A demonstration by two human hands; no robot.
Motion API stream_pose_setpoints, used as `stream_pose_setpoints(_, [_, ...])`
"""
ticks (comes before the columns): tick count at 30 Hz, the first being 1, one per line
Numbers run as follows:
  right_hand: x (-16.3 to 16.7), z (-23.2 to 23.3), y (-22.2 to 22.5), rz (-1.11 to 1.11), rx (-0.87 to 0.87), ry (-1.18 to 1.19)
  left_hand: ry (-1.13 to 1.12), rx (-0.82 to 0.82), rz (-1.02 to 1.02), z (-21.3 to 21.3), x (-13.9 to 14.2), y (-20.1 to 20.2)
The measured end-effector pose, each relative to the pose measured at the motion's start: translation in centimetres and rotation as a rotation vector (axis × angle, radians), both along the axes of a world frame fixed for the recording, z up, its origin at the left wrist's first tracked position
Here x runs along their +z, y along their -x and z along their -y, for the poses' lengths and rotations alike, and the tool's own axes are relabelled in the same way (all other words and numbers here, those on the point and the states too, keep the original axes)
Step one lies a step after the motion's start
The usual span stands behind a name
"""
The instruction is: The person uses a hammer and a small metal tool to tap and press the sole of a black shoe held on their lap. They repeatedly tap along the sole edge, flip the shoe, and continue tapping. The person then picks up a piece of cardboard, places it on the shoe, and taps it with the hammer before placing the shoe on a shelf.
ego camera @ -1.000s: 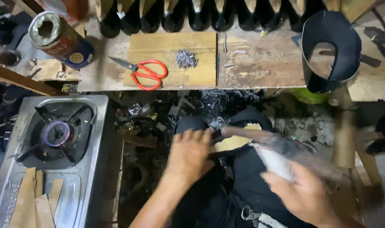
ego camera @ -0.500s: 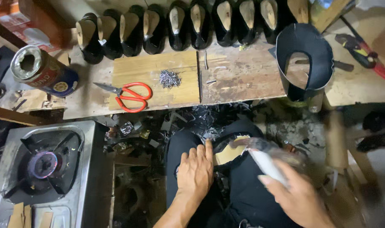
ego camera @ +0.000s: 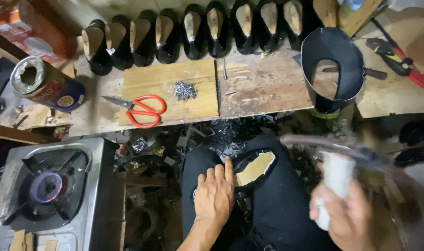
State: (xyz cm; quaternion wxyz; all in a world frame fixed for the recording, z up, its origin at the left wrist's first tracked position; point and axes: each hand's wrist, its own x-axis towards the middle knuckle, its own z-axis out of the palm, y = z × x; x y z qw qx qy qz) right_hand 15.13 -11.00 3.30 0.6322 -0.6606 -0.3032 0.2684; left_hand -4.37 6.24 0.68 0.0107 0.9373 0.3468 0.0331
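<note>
Blur: tool [ego camera: 342, 153] smeared by motion, its far end hard to make out
Right hand [ego camera: 344, 216]: cut off at bottom edge, fingers wrapped round the white-taped handle
Left hand [ego camera: 215, 195]: lay flat on the lap, fingers together, holding nothing
Shoe on lap [ego camera: 254, 168]: tan sole up, just beside left fingertips, touching

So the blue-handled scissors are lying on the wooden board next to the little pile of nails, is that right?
Not quite: the scissors have red handles, not blue. The head view shows them lying on the wooden board, with the little pile of nails just to their right, as you say.
</note>
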Motion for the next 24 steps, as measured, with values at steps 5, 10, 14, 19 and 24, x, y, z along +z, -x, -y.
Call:
stream_pose_setpoints(5, [-2.7, -0.4, 0.5, 0.429, -0.061, 0.078, -0.002, 0.001, -0.025, -0.1, 0.2, -0.1])
stream_pose_setpoints(10, [-2.3, -1.9, -1.5, 0.070, 0.103, 0.593, 0.060, 0.011, -0.029, 0.3, 0.9, 0.4])
stream_pose_setpoints(14, [-0.5, -4.3, -4.8, 0.337, 0.023, 0.538, 0.126, -0.005, 0.170, 2.7, 0.4, 1.2])
stream_pose_setpoints(19, [-1.4, -10.6, -8.0, 1.107, 0.064, 0.161, 0.062, -0.055, 0.338, 7.1, -1.4, 3.2])
stream_pose_setpoints(24, [-0.7, -14.7, -8.8, 1.168, 0.078, 0.435, 0.047, -0.083, 0.417, 9.0, -2.9, 4.0])
